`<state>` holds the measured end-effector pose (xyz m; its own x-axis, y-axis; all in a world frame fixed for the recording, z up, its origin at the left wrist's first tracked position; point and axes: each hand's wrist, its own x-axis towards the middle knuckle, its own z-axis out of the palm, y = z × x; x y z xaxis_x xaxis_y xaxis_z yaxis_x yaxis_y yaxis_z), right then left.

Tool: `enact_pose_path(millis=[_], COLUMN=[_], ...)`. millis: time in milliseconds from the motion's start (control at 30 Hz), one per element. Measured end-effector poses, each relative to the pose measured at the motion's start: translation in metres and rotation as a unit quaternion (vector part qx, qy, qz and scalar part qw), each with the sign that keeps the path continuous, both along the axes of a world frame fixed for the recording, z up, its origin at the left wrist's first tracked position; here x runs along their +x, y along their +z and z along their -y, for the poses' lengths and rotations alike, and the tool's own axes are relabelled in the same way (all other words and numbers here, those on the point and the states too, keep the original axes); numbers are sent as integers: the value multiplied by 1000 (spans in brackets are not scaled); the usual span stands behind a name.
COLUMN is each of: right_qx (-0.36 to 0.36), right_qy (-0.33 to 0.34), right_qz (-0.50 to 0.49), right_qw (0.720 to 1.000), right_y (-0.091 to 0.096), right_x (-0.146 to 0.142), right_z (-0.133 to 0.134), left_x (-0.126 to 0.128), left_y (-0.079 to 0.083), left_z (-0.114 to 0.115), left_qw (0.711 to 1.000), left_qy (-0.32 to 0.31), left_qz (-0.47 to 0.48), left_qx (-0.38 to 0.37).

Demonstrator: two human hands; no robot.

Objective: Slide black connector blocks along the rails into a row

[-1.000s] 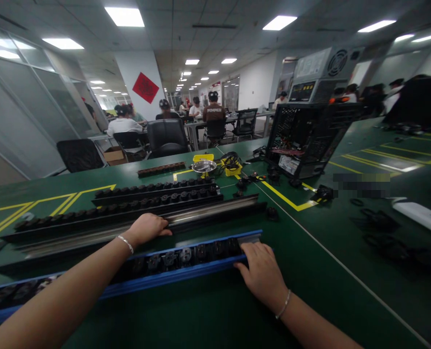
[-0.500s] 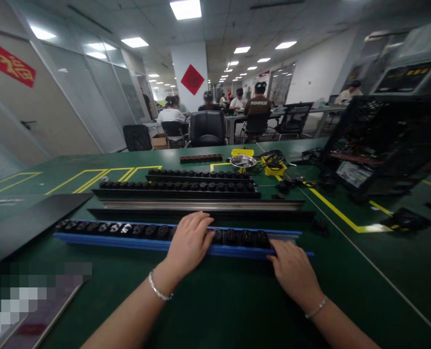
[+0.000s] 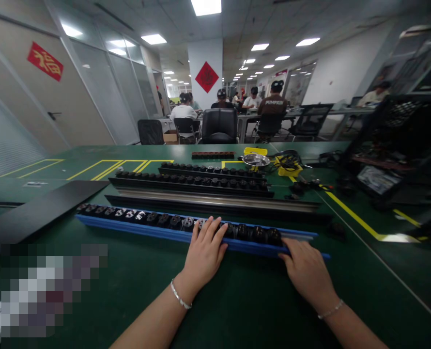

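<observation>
A long blue rail lies across the green table in front of me. It holds a row of round black socket modules. My left hand rests over the middle of the row, fingers stretched out on the modules and thumb at the rail's near side. At the right end, my right hand has its bent fingers by the last module and its thumb against the near wall, closed on the rail there. Its fingertips are partly hidden. Beyond the last module, a stretch of rail shows no modules.
Behind lie a black channel and two black rails with modules. A metal bowl, a yellow bin with cables and a dark open case stand right. A dark panel lies left. People sit farther back.
The view has turned left, so everything sits farther right in the picture. My left hand has drawn back toward me and its fingers have straightened, uncovering more modules. My right hand stays at the rail's end.
</observation>
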<state>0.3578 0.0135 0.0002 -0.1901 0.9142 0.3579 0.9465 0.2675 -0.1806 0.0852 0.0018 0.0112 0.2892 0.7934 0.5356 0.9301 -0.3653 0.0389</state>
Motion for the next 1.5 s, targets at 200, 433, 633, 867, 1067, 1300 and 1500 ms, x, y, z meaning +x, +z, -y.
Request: enact_pose_path(millis=[200,433,633,867,1067,1300,1500], right_qx=[-28,-18,77,82,83,91,82], right_qy=[-18,-21,-71,-123,-108,-113,-135], right_qz=[-7,-63,-114,-116,-125,-136,-147], right_qw=[999,998,988,982,983,980,976], right_y=[11,18,12,12,14,11,11], right_x=[-8,-12,-39,-50,-46,-45,-45], right_z=[4,6,-12,-25,-23,-26,-25], left_x=[15,34,30,31,34,38,36], left_y=[2,4,-3,-4,-8,-11,-11], left_z=[-6,-16,-26,-33,-21,-14,-13], left_qw=[999,996,994,995,995,989,986], left_qy=[-40,-81,-96,-88,-87,-133,-148], left_qz=[-4,-33,-49,-48,-38,-69,-76], left_qx=[35,19,6,15,25,7,5])
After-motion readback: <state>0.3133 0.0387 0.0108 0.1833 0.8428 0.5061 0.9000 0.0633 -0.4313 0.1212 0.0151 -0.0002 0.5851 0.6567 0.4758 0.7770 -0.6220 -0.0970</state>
